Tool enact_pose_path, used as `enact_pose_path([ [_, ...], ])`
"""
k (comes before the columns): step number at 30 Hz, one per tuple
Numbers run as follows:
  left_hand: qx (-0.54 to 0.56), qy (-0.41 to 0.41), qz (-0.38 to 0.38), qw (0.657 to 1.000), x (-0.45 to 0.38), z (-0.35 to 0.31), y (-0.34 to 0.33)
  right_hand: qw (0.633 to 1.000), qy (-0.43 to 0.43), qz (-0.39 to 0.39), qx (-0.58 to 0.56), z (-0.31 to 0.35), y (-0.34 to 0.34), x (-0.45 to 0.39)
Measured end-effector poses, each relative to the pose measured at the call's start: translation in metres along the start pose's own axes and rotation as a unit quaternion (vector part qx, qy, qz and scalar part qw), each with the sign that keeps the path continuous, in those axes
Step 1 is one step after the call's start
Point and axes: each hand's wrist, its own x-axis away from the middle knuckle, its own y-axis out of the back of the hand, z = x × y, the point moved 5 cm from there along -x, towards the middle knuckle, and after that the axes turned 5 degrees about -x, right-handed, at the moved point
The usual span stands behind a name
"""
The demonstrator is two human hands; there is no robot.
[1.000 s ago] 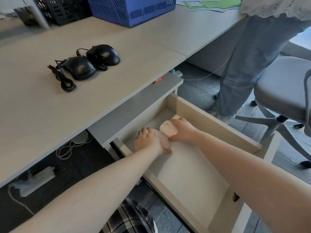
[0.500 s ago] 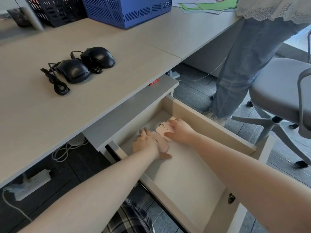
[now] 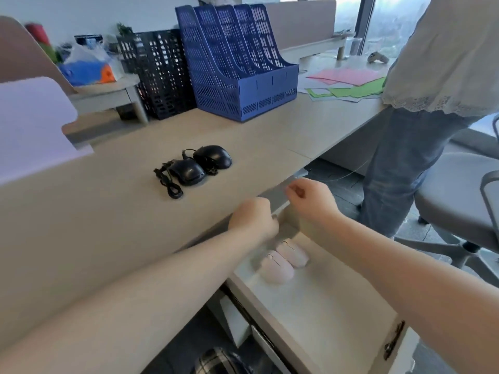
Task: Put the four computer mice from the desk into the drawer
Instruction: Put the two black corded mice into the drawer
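Note:
Two pale pink mice (image 3: 276,268) (image 3: 293,252) lie side by side at the back of the open drawer (image 3: 324,319). Two black wired mice (image 3: 187,171) (image 3: 213,156) sit together on the desk (image 3: 81,225), their cables bundled to the left. My left hand (image 3: 252,218) hovers above the drawer at the desk's front edge, fingers curled, holding nothing. My right hand (image 3: 310,198) is beside it, a little farther right, fingers loosely bent and empty. Both hands are above the pink mice and apart from them.
A blue file rack (image 3: 237,66) and a black mesh rack (image 3: 159,74) stand at the back of the desk. Coloured papers (image 3: 348,82) lie at the right. A person in jeans (image 3: 399,163) stands right of the drawer beside a grey chair (image 3: 459,198).
Both hands have let go of the pink mice and risen out of the drawer toward the desk edge. My view has tilted up.

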Motion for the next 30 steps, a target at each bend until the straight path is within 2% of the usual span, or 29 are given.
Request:
enact_pose_path([
  [2,0.034,0.007,-0.039,0.999,-0.006,0.007,0.025,1.000,0.022,-0.002,-0.011,0.025,0.000,-0.008],
  [5,0.069,0.045,-0.107,0.991,-0.019,0.032,0.058,0.999,0.036,0.037,-0.009,0.052,-0.014,-0.024],
  [7,0.073,0.081,-0.125,0.986,-0.029,0.059,0.071,0.997,0.044,0.063,-0.005,0.067,-0.028,-0.038],
  [10,0.040,0.157,-0.122,0.979,-0.044,0.110,0.077,0.995,0.045,0.089,-0.014,0.084,-0.050,-0.060],
  [14,0.012,0.227,-0.057,0.972,-0.053,0.160,0.073,0.993,0.040,0.113,-0.008,0.099,-0.083,-0.091],
  [17,0.031,0.217,-0.041,0.975,-0.063,0.177,0.071,0.991,0.041,0.129,-0.008,0.106,-0.102,-0.110],
  [23,0.055,0.119,0.019,0.991,-0.086,0.187,0.064,0.987,0.066,0.147,-0.010,0.118,-0.127,-0.125],
  [26,0.093,0.115,0.032,0.989,-0.087,0.191,0.065,0.989,0.070,0.133,0.002,0.116,-0.128,-0.127],
  [30,0.042,0.128,0.022,0.991,-0.085,0.193,0.067,0.991,0.063,0.115,0.027,0.110,-0.120,-0.128],
])
